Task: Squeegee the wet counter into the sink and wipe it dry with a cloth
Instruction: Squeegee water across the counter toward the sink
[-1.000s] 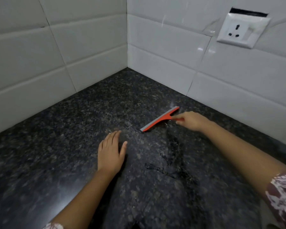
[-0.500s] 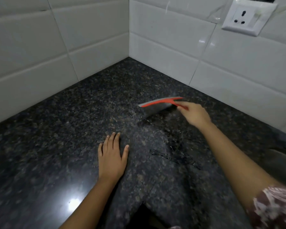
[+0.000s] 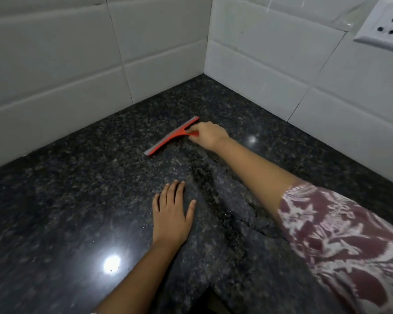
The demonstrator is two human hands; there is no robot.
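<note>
One squeegee [image 3: 172, 137] is held by its handle in the clenched fingers of the right hand [image 3: 208, 134], its blade laid on the dark stone counter [image 3: 55, 200] far out near the corner where the two tiled walls [image 3: 55, 64] meet. The left hand [image 3: 171, 215] is pressed flat on the counter nearer the person, its fingers released and spread, grasping nothing. A dark wet streak [image 3: 210, 189] is seen between the two hands, so the scraping is judged to be under way and unfinished. No sink and no cloth are visible, and the drying is not yet begun. One wall socket [image 3: 386, 28] is counted at the far right.
</note>
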